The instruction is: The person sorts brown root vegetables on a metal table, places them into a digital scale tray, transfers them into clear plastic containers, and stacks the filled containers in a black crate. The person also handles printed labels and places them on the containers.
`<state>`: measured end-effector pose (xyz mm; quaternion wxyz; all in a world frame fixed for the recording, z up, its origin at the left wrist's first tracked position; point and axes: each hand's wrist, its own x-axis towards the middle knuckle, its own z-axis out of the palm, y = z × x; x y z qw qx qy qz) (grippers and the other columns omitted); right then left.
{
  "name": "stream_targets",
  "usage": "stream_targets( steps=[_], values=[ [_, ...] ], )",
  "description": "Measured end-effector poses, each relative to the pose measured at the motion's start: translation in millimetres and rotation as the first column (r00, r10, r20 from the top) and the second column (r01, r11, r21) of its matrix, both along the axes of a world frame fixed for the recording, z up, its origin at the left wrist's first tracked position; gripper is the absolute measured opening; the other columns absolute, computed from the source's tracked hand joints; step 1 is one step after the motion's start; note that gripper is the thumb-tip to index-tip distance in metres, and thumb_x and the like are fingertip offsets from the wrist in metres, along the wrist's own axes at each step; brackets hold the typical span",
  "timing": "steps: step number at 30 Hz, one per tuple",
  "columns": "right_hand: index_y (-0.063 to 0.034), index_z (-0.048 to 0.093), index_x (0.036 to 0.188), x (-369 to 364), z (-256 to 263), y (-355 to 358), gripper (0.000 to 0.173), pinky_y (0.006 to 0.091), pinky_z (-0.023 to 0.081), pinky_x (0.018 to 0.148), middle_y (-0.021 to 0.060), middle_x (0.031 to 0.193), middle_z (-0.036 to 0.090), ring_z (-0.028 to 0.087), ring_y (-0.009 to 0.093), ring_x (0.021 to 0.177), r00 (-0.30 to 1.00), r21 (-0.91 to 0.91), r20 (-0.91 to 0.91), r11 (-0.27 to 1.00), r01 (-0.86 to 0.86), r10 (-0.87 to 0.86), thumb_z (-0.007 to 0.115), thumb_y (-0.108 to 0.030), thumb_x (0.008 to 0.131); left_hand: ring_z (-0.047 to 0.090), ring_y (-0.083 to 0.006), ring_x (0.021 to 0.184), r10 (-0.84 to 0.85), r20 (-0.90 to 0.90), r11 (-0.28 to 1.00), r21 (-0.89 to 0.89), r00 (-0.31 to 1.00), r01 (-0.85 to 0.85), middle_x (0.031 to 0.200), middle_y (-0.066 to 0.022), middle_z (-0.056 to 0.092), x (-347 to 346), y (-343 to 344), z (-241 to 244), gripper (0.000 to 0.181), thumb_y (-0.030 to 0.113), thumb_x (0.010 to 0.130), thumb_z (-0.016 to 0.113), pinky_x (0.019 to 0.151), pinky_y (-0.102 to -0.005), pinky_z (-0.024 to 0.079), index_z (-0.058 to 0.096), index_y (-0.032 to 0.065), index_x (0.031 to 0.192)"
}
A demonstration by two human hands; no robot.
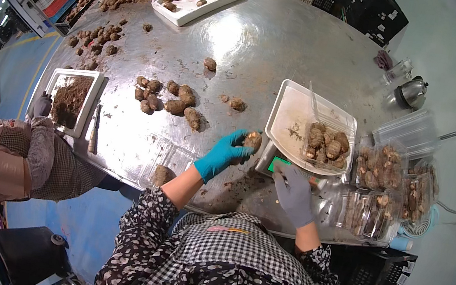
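My left hand (223, 153), in a teal glove, grips a brown taro corm (253, 141) with a pale trimmed end. To its right stands a digital scale (267, 159) with a lit green display. My right hand (296, 196), in a grey glove, is at the scale's front panel, partly covering it. No object shows in its loosely spread fingers; whether they touch the panel I cannot tell. On the scale, a white tray (281, 117) bears an open clear plastic clamshell (350, 136) filled with several taro corms (328, 146).
Packed clamshells (381, 167) crowd the right edge beside stacked lids (408, 132). Loose corms (184, 96) lie left of centre, with an open clamshell (164, 155) below them. A knife (95, 129) lies near a co-worker's gloved hand (42, 105) and soil-filled tray (94, 98).
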<state>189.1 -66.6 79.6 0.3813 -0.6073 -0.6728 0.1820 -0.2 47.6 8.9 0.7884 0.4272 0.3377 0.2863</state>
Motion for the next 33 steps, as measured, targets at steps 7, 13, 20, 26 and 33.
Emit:
stream_targets(
  steps=[7,13,20,26,33],
  values=[
    [-0.0039,0.061,0.077,8.1,-4.0,-8.5,0.018,0.0401,0.046,0.064,0.0159,0.077,0.059,0.058,0.033,0.073,0.984,-0.138,0.135,0.986,-0.095,0.114,0.058,-0.021,0.082,0.056,-0.0114,0.079,-0.048,-0.129,0.955,0.286,0.99,0.083,0.097,-0.0054,0.059,52.9,-24.2,50.6,0.05,0.027,0.084,0.067,0.067,-0.025,0.048,0.048,0.0047,0.124],
    [-0.006,0.06,0.077,50.5,-37.3,-51.0,0.017,0.0416,0.046,0.063,0.0128,0.079,0.058,0.058,0.03,0.074,0.953,-0.16,0.281,0.984,-0.073,0.116,0.054,-0.021,0.083,0.063,-0.0267,0.093,0.175,-0.224,0.538,0.838,0.959,0.097,0.106,-0.0167,0.062,158.3,-8.0,90.2,0.049,0.027,0.083,0.065,0.079,-0.0345,0.051,0.049,0.0063,0.125],
    [-0.0078,0.062,0.085,83.1,-32.7,-75.4,0.015,0.0388,0.048,0.068,0.0091,0.085,0.059,0.058,0.029,0.078,0.96,-0.134,0.269,0.99,-0.046,0.081,0.053,-0.02,0.083,0.063,-0.0349,0.085,0.257,-0.8,0.434,0.596,0.542,0.675,0.091,-0.0192,0.065,215.5,33.9,75.5,0.042,0.039,0.081,0.06,0.073,-0.0424,0.05,0.062,0.0064,0.107],
    [-0.0042,0.062,0.085,111.1,-52.6,-91.0,0.017,0.0376,0.048,0.071,0.0116,0.086,0.062,0.059,0.031,0.081,0.999,-0.183,0.051,0.983,-0.006,0.016,0.056,-0.02,0.083,0.063,-0.0271,0.08,0.38,-0.451,0.701,0.71,0.808,0.067,0.088,-0.016,0.065,146.9,51.8,65.5,0.039,0.036,0.083,0.06,0.072,-0.0364,0.049,0.061,0.0056,0.107],
    [-0.003,0.062,0.095,158.3,-37.6,-69.8,0.015,0.0265,0.046,0.064,0.006,0.086,0.063,0.057,0.012,0.072,0.757,-0.215,-0.446,0.878,0.427,-0.478,0.052,-0.004,0.084,0.058,-0.0401,0.089,0.626,-0.685,0.719,0.692,0.373,0.064,0.103,-0.0266,0.054,14.1,69.4,-55.3,0.037,0.027,0.074,0.064,0.077,-0.0428,0.048,0.059,0.0029,0.102]
  ],
)
